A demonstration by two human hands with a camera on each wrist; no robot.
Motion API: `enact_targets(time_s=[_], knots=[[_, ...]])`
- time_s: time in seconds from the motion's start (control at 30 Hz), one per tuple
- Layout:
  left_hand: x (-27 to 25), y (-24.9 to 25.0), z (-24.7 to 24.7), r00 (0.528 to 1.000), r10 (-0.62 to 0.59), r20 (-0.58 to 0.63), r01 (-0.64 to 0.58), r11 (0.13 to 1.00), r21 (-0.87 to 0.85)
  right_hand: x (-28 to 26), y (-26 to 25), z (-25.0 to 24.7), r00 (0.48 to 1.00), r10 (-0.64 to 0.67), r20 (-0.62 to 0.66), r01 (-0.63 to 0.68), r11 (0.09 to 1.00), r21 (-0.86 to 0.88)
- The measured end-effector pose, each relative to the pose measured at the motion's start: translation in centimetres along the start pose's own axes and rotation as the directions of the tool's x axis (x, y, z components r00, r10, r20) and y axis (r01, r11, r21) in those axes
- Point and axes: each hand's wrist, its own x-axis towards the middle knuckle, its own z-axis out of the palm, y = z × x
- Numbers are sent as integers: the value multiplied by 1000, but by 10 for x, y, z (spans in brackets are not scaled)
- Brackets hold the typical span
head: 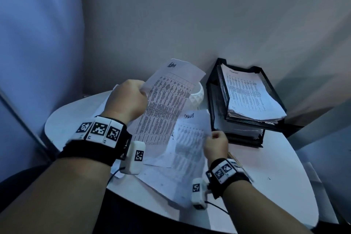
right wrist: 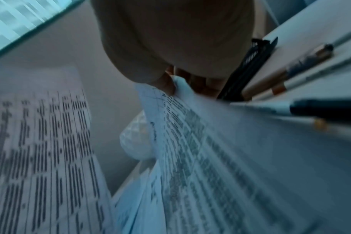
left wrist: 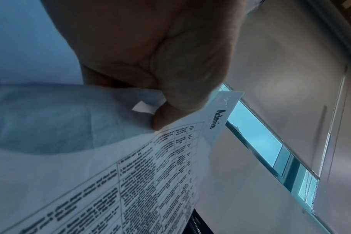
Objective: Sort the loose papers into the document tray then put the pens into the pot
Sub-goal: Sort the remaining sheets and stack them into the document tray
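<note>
My left hand pinches the left edge of a printed sheet headed "Admin" and holds it lifted over the table; the left wrist view shows the thumb on that sheet. My right hand pinches the right edge of a second printed sheet, its far end raised off the paper pile. The right wrist view shows that sheet caught between the fingers. A black mesh document tray with papers in its top tier stands at the right. The white pot sits half hidden behind the Admin sheet. Pens lie on the table beside my right wrist.
The round white table stands in a corner, with walls close behind and to the left. More loose sheets lie under my left hand. A cable trails from the right wrist camera across the table's front.
</note>
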Motion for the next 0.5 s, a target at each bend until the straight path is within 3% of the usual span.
enact_targets(time_s=[0.1,0.27,0.37,0.5], knots=[[-1,2,-2,1000,-21,-7,21,1000,-8,5,-13,-50,991,-127,-33,129,987,91],[-5,9,4,1000,-14,-1,14,1000,-7,4,-36,-135,936,-323,-141,351,883,311],[-10,19,9,999,-19,37,21,998,-55,3,-46,-167,945,-296,-138,326,825,461],[-21,35,18,991,15,130,14,975,-221,10,-49,-173,980,-198,-3,159,778,608]])
